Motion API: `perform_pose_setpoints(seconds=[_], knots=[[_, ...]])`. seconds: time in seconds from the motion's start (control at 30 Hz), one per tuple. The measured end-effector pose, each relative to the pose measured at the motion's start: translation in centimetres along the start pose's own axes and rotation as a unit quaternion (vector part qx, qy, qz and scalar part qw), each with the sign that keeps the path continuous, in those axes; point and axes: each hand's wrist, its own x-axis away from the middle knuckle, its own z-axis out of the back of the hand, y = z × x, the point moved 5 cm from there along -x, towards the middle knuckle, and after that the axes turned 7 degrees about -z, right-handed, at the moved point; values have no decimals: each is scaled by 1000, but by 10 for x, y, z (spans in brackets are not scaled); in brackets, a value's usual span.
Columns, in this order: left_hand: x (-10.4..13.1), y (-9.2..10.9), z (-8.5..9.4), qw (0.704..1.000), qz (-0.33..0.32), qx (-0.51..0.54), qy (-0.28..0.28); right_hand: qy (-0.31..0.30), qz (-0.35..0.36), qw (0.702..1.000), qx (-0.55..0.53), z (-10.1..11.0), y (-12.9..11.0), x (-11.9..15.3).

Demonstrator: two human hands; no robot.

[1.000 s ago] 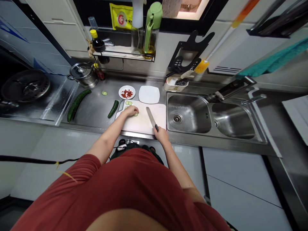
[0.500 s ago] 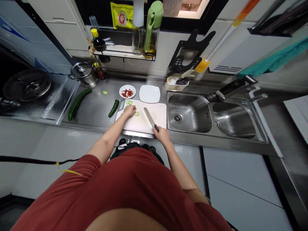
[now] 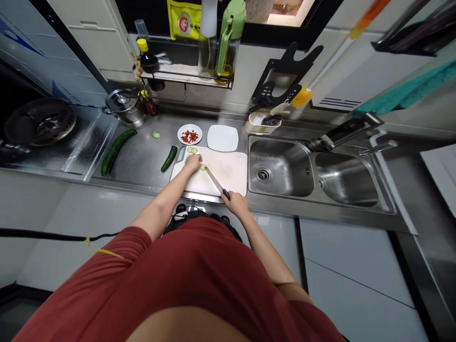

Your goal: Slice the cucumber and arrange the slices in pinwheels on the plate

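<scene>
Holding the kitchen knife (image 3: 214, 181), right hand (image 3: 236, 205) clamped round its black handle (image 3: 226, 194), center of frame.
Blade slants up-left, tip at or just beside a cucumber slice (image 3: 203, 167); left hand (image 3: 193, 163) curls next to that slice, perhaps to steady it, though whether its fingers pinch anything I cannot tell. White cutting board (image 3: 233, 165) beneath, presumably sparing the stainless-steel counter (image 3: 144, 159). Room: double sink (image 3: 285, 164) right of center, lidded pot (image 3: 126, 114) upper left.

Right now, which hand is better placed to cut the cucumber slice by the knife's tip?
Probably the right hand: it grips the knife, whose blade points toward the slice. The left hand, though near the slice, has no knife.
</scene>
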Motion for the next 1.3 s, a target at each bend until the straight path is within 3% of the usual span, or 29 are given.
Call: perform_pose_setpoints(seconds=[1.3], knots=[[-3, -5, -3, 999, 12, 50, 13, -37, -3, 999, 28, 7, -17, -14]])
